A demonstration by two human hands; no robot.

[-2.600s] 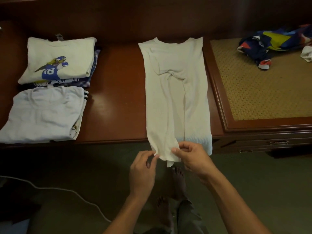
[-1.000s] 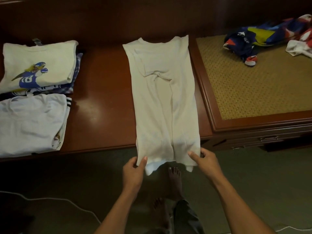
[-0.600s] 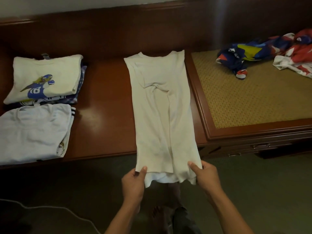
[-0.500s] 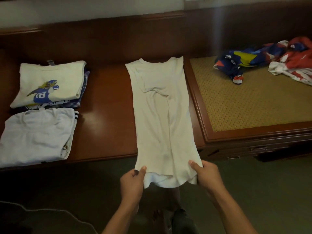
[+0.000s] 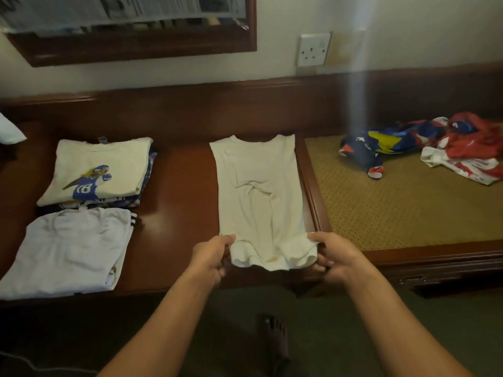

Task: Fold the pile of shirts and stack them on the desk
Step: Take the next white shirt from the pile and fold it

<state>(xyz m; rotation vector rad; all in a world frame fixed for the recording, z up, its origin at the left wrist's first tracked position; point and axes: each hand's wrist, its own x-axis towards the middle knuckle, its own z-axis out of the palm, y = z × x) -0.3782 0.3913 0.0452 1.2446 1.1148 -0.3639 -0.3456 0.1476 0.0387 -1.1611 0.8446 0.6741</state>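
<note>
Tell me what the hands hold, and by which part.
The cream shirt, by its bottom hem: left hand pinches one corner, right hand the other.

Top edge cuts the mirror frame [image 5: 136,51]; its reflection is a blur, unreadable. At the left edge a white object [image 5: 9,130] is mostly out of frame, and what it is cannot be told. The red-and-white garment [image 5: 473,148] runs off the right edge. The printed shirt [image 5: 100,167] covers its stack; the shirts beneath [image 5: 147,183] show only as thin edges, count unclear. On the hem of the cream shirt [image 5: 258,191], the left hand [image 5: 211,257] and right hand [image 5: 336,258] pinch, fingertips tucked under cloth, unseen. Both forearms leave by the bottom edge. The bare foot [image 5: 275,338] is dim, its heel lost in dark. The cable [image 5: 32,365], lower left, is faint and cut by the edge.
</note>
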